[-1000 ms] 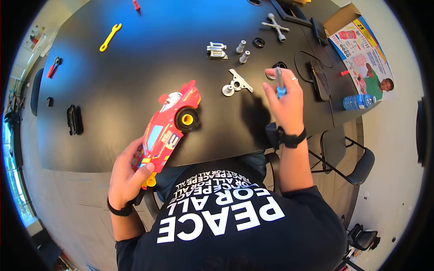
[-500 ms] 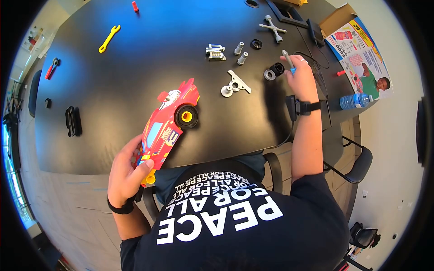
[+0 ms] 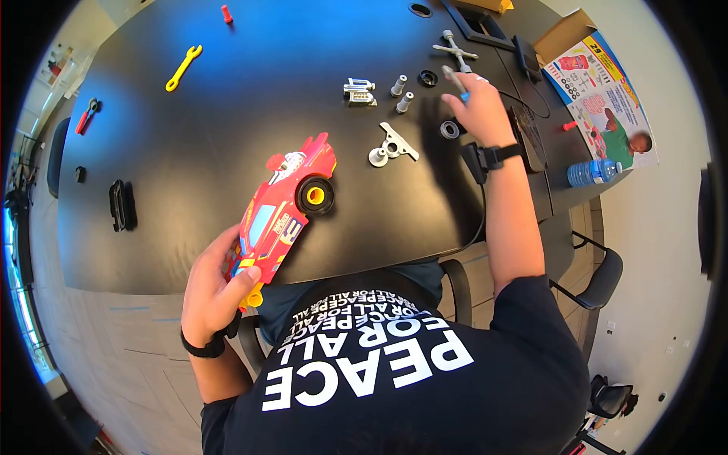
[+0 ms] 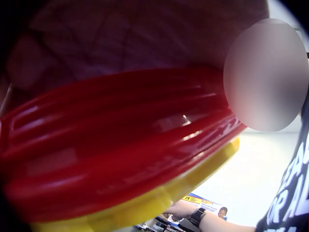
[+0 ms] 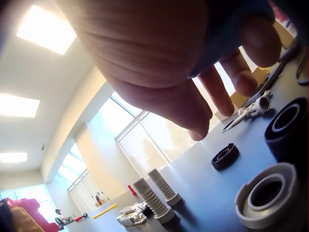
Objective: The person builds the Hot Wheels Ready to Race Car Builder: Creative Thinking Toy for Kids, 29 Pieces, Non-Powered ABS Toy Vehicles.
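Note:
My left hand grips the front end of a red toy race car, held up at the near table edge with its black rear wheel facing up-right. In the left wrist view, the car's red body fills most of the frame. My right hand holds a toy screwdriver with a blue handle and grey shaft. That hand hovers over a grey wheel ring, near a black ring and a grey cross-shaped lug wrench. The right wrist view shows its fingers stretched above these parts.
Left of my right hand lie two grey ribbed pegs, a silver engine piece and a grey bracket. A yellow wrench and red pliers are at the far left. A water bottle and box stand right.
My right hand, with the screwdriver, first moved right past the black and grey wheel parts, then forward and left over them toward the lug wrench. The left hand and car stay nearly still.

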A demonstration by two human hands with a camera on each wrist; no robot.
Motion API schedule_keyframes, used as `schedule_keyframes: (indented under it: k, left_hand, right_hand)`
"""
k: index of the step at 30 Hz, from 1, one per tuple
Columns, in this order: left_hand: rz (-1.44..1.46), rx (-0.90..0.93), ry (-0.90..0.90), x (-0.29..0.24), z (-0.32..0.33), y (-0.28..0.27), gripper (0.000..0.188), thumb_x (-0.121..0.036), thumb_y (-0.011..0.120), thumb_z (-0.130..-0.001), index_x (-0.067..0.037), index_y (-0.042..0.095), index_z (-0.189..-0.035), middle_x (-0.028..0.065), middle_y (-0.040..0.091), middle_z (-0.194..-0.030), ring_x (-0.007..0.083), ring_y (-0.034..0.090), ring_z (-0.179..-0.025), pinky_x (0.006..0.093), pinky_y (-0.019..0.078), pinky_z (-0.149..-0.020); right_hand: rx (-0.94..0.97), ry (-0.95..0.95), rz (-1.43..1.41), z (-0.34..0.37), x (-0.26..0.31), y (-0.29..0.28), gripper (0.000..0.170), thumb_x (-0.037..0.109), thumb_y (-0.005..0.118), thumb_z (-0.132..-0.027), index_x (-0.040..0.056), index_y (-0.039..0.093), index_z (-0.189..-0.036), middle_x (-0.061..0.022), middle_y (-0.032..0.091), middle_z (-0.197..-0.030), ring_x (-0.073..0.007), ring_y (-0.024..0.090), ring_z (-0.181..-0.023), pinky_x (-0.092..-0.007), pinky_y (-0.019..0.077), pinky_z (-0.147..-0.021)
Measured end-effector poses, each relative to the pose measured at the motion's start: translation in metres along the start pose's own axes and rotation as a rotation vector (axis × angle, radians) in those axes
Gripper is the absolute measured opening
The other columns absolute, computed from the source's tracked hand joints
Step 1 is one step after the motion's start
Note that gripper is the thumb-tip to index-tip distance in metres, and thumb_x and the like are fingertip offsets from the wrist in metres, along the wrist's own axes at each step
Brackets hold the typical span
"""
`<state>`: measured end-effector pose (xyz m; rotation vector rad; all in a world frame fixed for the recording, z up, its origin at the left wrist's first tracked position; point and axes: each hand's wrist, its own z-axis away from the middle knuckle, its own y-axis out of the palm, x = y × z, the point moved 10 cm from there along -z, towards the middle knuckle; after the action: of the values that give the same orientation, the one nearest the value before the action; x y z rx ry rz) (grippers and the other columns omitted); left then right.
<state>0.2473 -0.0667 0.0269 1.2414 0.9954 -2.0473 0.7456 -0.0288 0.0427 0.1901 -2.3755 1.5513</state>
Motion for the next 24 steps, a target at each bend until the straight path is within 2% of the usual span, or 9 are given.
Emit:
schedule_keyframes:
  k: [6, 9, 12, 16, 17, 18, 20, 21, 24]
  left_hand:
    - [-0.005, -0.003, -0.001, -0.003, 0.000, 0.000, 0.074, -0.026, 0.076, -0.092, 0.013, 0.057, -0.151, 0.0192, 0.076, -0.123, 0.0192, 0.071, -0.106, 0.0360, 0.0570, -0.098]
    - [0.002, -0.013, -0.007, 0.000, 0.000, -0.001, 0.073, -0.025, 0.076, -0.092, 0.013, 0.057, -0.151, 0.0192, 0.075, -0.124, 0.0195, 0.071, -0.107, 0.0360, 0.0569, -0.099]
    - [0.051, -0.012, -0.009, 0.003, 0.000, -0.001, 0.073, -0.025, 0.076, -0.092, 0.013, 0.057, -0.151, 0.0195, 0.075, -0.125, 0.0200, 0.071, -0.107, 0.0362, 0.0568, -0.099]
    - [0.045, -0.006, -0.015, 0.006, -0.001, -0.002, 0.074, -0.024, 0.076, -0.091, 0.012, 0.056, -0.152, 0.0197, 0.075, -0.125, 0.0207, 0.071, -0.107, 0.0362, 0.0569, -0.098]
    - [0.031, -0.007, -0.008, 0.005, -0.002, -0.002, 0.074, -0.024, 0.076, -0.090, 0.013, 0.056, -0.151, 0.0200, 0.075, -0.125, 0.0210, 0.071, -0.106, 0.0364, 0.0569, -0.098]
    - [0.018, -0.007, -0.001, 0.004, -0.002, -0.002, 0.074, -0.024, 0.076, -0.089, 0.013, 0.056, -0.151, 0.0203, 0.075, -0.124, 0.0214, 0.072, -0.106, 0.0367, 0.0569, -0.098]
    - [0.015, -0.009, -0.005, 0.002, -0.002, -0.002, 0.075, -0.025, 0.077, -0.089, 0.013, 0.057, -0.151, 0.0206, 0.075, -0.124, 0.0216, 0.071, -0.105, 0.0368, 0.0569, -0.098]
    - [0.010, -0.013, -0.010, 0.002, -0.001, -0.002, 0.076, -0.025, 0.077, -0.088, 0.013, 0.057, -0.151, 0.0209, 0.075, -0.124, 0.0218, 0.071, -0.105, 0.0369, 0.0569, -0.097]
    - [0.004, -0.033, 0.000, 0.004, -0.001, -0.002, 0.078, -0.028, 0.078, -0.087, 0.013, 0.057, -0.150, 0.0206, 0.076, -0.122, 0.0217, 0.071, -0.103, 0.0369, 0.0569, -0.096]
  right_hand:
    - [-0.045, -0.007, 0.080, -0.039, 0.014, 0.029, 0.055, 0.023, 0.093, -0.088, 0.0042, 0.076, -0.137, -0.0218, 0.079, -0.123, -0.0419, 0.073, -0.119, -0.0499, 0.0589, -0.104]
    - [0.179, 0.175, 0.155, -0.052, -0.002, 0.053, 0.044, 0.026, 0.096, -0.084, 0.0011, 0.081, -0.117, -0.0229, 0.081, -0.111, -0.0417, 0.076, -0.110, -0.0485, 0.0606, -0.099]
    - [0.171, 0.202, 0.079, -0.053, -0.011, 0.054, 0.043, 0.025, 0.097, -0.081, 0.0009, 0.080, -0.112, -0.0241, 0.080, -0.109, -0.0424, 0.076, -0.107, -0.0484, 0.0614, -0.096]
    - [0.092, 0.288, -0.004, -0.040, -0.008, 0.031, 0.028, 0.020, 0.080, -0.090, 0.0000, 0.080, -0.110, -0.0252, 0.081, -0.105, -0.0439, 0.077, -0.096, -0.0480, 0.0627, -0.094]
    - [0.001, 0.262, 0.065, -0.037, -0.008, 0.021, 0.024, 0.017, 0.072, -0.095, 0.0014, 0.080, -0.112, -0.0197, 0.083, -0.098, -0.0340, 0.080, -0.088, -0.0439, 0.0644, -0.079]
    - [0.002, 0.265, 0.069, -0.031, -0.008, 0.016, 0.024, 0.017, 0.072, -0.095, 0.0014, 0.080, -0.112, -0.0197, 0.083, -0.098, -0.0340, 0.080, -0.088, -0.0439, 0.0644, -0.079]
    - [0.010, 0.539, -0.605, -0.003, -0.023, 0.016, 0.023, 0.012, 0.071, -0.099, 0.0028, 0.078, -0.119, -0.0132, 0.082, -0.097, -0.0215, 0.079, -0.084, -0.0348, 0.0588, -0.061]
    - [0.024, 0.490, -0.895, 0.006, -0.008, 0.015, 0.024, 0.008, 0.070, -0.105, 0.0028, 0.074, -0.127, -0.0092, 0.078, -0.100, -0.0150, 0.077, -0.082, -0.0256, 0.0485, -0.051]
    - [-0.045, 0.461, -1.211, 0.035, 0.033, 0.002, 0.023, 0.006, 0.074, -0.106, 0.0004, 0.071, -0.128, -0.0111, 0.077, -0.103, -0.0201, 0.077, -0.079, -0.0257, 0.0469, -0.050]
